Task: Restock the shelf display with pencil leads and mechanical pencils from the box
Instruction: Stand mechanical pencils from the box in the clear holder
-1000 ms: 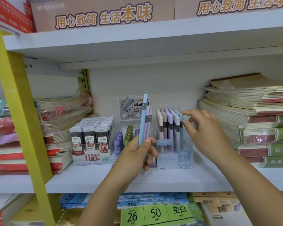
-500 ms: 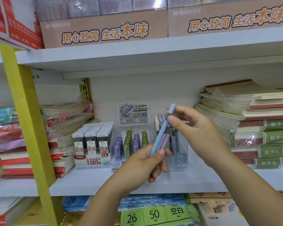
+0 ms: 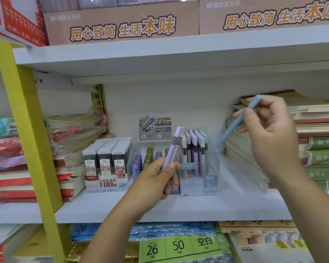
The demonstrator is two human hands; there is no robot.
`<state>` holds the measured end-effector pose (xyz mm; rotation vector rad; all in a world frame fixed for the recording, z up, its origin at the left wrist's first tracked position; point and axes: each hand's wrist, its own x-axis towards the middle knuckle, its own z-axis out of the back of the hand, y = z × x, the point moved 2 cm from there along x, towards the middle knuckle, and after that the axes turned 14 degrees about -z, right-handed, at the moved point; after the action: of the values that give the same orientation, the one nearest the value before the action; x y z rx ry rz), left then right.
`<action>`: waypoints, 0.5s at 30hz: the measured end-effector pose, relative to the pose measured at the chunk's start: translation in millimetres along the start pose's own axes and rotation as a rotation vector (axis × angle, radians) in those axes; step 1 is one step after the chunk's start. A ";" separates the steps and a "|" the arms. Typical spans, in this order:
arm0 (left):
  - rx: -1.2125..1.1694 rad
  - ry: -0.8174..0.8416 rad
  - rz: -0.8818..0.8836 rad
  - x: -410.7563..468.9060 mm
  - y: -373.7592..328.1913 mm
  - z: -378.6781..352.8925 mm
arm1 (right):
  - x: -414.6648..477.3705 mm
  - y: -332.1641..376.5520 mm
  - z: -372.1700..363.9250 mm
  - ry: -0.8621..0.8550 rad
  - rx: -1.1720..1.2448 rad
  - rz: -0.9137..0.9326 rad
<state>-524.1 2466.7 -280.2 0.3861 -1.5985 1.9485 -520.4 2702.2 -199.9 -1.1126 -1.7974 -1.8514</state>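
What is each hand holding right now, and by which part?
The right hand pinches a slim light-blue mechanical pencil near its upper end. The left hand grips a lilac mechanical pencil and a grey pencil by their lower halves.

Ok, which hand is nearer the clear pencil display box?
Left. The left hand is just before the left front edge of the display box; the right hand is higher, off to its right.

- The blue mechanical pencil (image 3: 232, 128) in the right grip (image 3: 270, 133) is smeared by motion; its tip cannot be made out.
- The purple mechanical pencil (image 3: 172, 147) loses its lower end inside the left grip (image 3: 156, 179), which also hides the pencil display's (image 3: 210, 181) left corner.
- The packets (image 3: 4, 147) at the left edge are blurred and cut off.
- Fine print on the lead cases (image 3: 105, 164) is unreadably small.
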 end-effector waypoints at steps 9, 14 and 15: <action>-0.002 -0.049 0.008 1.2 7.6 -2.2 | -12.6 -24.0 -19.5 0.317 -0.507 -0.053; -0.016 -0.075 0.035 1.0 10.0 -1.8 | -15.7 -19.3 -25.3 0.367 -0.496 -0.051; -0.017 -0.078 0.040 1.0 10.4 -1.6 | -15.6 -19.7 -25.5 0.360 -0.476 -0.069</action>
<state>-530.9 2467.4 -288.3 0.4306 -1.6831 1.9702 -532.0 2676.6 -222.1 -0.7879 -1.2434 -2.4154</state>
